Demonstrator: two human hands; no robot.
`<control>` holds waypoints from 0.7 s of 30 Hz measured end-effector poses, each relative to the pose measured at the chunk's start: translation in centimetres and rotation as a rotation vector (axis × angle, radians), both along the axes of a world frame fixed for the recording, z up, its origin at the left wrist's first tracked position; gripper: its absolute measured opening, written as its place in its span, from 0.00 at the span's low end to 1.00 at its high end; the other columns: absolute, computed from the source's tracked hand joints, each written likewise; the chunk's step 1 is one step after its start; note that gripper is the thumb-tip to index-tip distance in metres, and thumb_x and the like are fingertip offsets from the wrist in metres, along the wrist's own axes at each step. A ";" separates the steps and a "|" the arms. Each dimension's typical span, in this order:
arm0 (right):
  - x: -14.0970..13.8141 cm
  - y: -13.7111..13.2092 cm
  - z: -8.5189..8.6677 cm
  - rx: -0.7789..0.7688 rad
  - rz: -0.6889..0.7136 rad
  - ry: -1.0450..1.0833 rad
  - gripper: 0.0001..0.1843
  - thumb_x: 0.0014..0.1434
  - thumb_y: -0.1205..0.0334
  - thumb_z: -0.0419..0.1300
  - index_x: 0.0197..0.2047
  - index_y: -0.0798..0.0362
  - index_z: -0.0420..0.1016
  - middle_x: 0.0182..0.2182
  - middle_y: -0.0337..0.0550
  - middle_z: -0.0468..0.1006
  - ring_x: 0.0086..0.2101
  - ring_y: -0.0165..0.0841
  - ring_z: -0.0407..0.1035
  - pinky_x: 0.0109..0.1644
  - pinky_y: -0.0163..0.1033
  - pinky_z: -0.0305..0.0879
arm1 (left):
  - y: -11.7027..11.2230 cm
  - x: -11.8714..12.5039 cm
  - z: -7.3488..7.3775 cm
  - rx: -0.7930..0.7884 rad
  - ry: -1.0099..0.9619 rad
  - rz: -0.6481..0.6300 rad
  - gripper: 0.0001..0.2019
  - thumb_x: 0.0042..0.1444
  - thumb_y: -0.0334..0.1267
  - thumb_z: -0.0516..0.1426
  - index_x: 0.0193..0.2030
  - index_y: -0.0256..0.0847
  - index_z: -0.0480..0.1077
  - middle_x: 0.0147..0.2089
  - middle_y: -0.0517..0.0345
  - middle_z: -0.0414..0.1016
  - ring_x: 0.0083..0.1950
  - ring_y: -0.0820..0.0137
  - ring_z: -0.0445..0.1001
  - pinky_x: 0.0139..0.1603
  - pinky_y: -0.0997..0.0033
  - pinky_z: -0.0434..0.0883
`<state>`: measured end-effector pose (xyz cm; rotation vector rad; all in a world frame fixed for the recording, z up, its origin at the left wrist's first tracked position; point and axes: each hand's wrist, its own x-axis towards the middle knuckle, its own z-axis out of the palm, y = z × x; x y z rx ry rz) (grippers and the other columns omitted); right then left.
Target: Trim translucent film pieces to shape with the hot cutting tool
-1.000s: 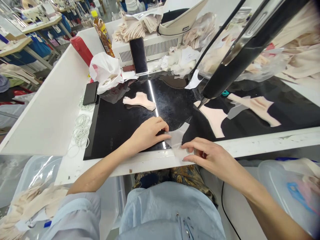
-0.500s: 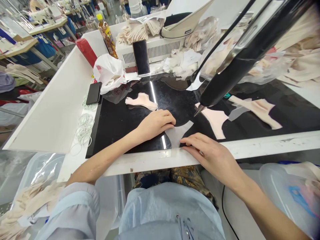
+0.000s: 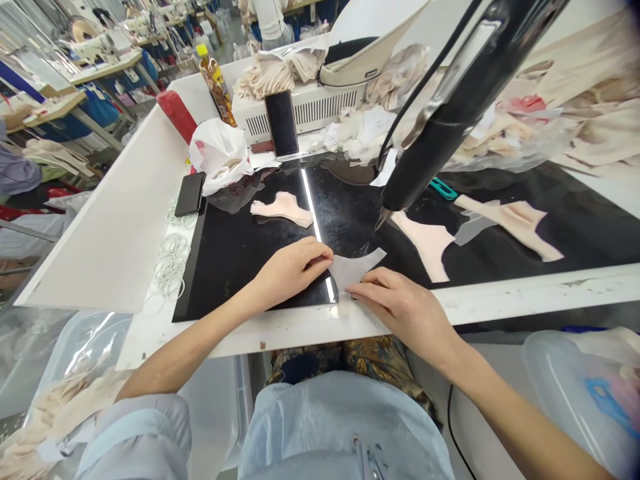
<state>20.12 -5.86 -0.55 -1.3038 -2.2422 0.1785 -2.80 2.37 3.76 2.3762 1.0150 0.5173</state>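
Head view: both hands on pale sheer fabric piece (image 3: 359, 268), at black mat's (image 3: 235, 260) near edge on tabletop (image 3: 500, 301). Left hand (image 3: 293, 270) curled, fingertips on its left edge; can't tell if pinching. Right hand (image 3: 395, 303) flat, fingers spread along lower edge. Black nozzle (image 3: 425, 153) hangs just behind.

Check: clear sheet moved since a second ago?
Yes: the clear sheet slid away from the person, off the table's white front edge onto the black mat.
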 end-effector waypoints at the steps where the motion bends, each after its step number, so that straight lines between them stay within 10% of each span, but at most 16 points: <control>1: 0.0 0.1 -0.1 0.000 -0.011 0.054 0.10 0.67 0.64 0.58 0.48 0.48 0.79 0.40 0.41 0.78 0.38 0.31 0.74 0.36 0.35 0.69 | -0.3 -0.1 0.1 -0.033 -0.002 0.024 0.05 0.68 0.36 0.56 0.42 0.42 0.74 0.42 0.62 0.76 0.41 0.73 0.73 0.43 0.73 0.67; 21: -1.8 0.8 -0.1 -0.027 -0.168 0.467 0.05 0.66 0.65 0.60 0.42 0.47 0.78 0.36 0.36 0.80 0.28 0.26 0.68 0.33 0.35 0.65 | -3.7 2.4 0.1 -0.375 -0.094 0.184 0.12 0.61 0.47 0.63 0.48 0.48 0.71 0.30 0.69 0.71 0.31 0.74 0.68 0.33 0.74 0.62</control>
